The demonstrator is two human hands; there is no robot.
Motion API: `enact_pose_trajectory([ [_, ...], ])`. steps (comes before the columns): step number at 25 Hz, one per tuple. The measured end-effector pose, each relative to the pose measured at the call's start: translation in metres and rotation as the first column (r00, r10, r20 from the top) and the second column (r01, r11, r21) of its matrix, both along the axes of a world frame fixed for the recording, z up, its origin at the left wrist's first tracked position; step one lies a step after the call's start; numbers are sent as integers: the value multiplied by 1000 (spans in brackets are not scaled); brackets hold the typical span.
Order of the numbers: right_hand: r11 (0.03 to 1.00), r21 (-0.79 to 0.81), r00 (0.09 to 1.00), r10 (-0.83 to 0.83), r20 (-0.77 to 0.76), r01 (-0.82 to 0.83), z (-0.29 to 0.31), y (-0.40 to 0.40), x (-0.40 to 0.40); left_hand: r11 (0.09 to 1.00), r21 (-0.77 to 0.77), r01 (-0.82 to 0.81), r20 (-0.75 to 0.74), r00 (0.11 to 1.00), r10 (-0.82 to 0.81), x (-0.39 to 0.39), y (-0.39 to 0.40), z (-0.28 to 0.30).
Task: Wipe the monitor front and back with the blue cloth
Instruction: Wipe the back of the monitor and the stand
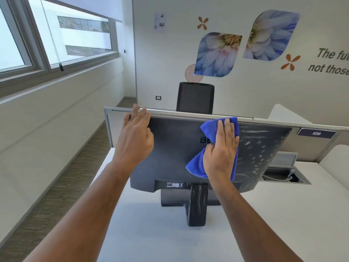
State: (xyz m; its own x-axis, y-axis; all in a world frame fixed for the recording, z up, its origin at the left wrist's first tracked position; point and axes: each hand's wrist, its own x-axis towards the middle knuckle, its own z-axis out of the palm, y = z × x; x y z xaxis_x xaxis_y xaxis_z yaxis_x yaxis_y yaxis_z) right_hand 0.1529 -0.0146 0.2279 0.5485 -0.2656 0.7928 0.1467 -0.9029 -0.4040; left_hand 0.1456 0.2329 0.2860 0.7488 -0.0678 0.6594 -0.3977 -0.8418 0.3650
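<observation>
A dark grey monitor [173, 157] stands on the white desk with its back panel turned toward me, on a black stand [197, 203]. My left hand [135, 137] grips the monitor's top left corner, fingers curled over the upper edge. My right hand [221, 150] lies flat on the blue cloth [211, 127], pressing it against the middle of the back panel over the brand lettering. The panel's right part shows pale streaks and spots. The screen side is hidden from me.
The white desk [151, 233] ends at a grey partition [311, 146] just behind the monitor, with a "109" label. A cable hatch [283, 176] lies open at the right. A black office chair [195, 97] stands beyond the partition. Windows and carpeted floor run along the left.
</observation>
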Motion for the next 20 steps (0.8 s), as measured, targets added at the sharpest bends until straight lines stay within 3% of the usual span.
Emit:
enact_pose_trajectory([
  [4,996,85,1000,18,-15,-16,9,37,-2,993,22,112,-42,993,-111,6,-32,13],
  [9,965,-205,987,154,-53,-161,-5,91,-9,988,92,122,-138,985,-108,22,-42,16],
  [14,945,-314,995,102,8,-94,-10,53,-2,985,127,116,-78,991,-106,23,-39,11],
  [20,994,-9,993,-111,-49,111,-4,-42,5,985,130,115,-107,989,-102,20,-41,10],
])
